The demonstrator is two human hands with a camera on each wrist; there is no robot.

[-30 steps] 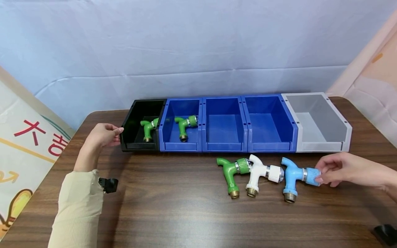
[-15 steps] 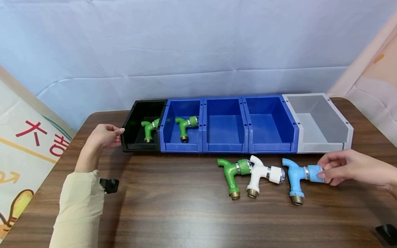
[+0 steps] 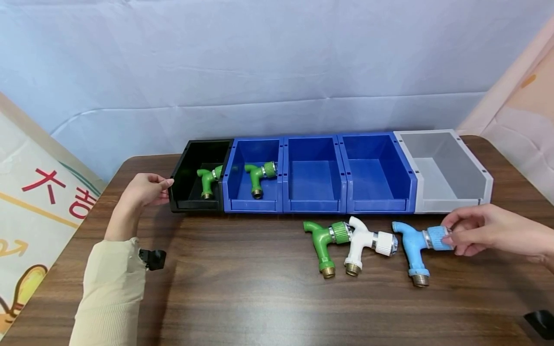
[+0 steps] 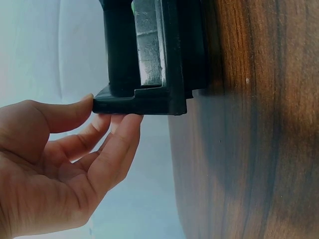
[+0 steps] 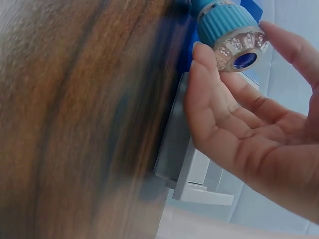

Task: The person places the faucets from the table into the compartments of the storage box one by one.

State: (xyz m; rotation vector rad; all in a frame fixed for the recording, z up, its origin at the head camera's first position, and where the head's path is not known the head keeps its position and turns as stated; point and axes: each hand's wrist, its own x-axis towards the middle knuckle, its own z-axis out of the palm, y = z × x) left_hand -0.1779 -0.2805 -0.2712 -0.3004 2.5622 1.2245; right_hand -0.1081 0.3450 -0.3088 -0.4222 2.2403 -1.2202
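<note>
At the far left of the head view, my left hand [image 3: 149, 190] holds the outer side wall of the black bin [image 3: 196, 205]. In the left wrist view its thumb [image 4: 75, 113] is on the wall's upper edge and its fingertips are against the outer face. My right hand [image 3: 480, 231] pinches the ribbed knob of a light blue tap [image 3: 413, 242], whose brass threaded end points toward the front. Left of it lie a white tap [image 3: 358, 242] and a green tap [image 3: 321, 242]. One green tap [image 3: 207, 182] sits in the black bin.
The black bin joins a row with three blue bins and a grey bin [image 3: 447, 205]. Another green tap [image 3: 255, 180] lies in the leftmost blue bin [image 3: 253, 206]. The wooden table [image 3: 242, 288] extends in front, a pale cloth [image 3: 277, 62] behind.
The blue tap has turned, its threaded end swinging right while the knob rose slightly in view. My right hand moved a little right and up with it. The left hand stays at the black bin.
</note>
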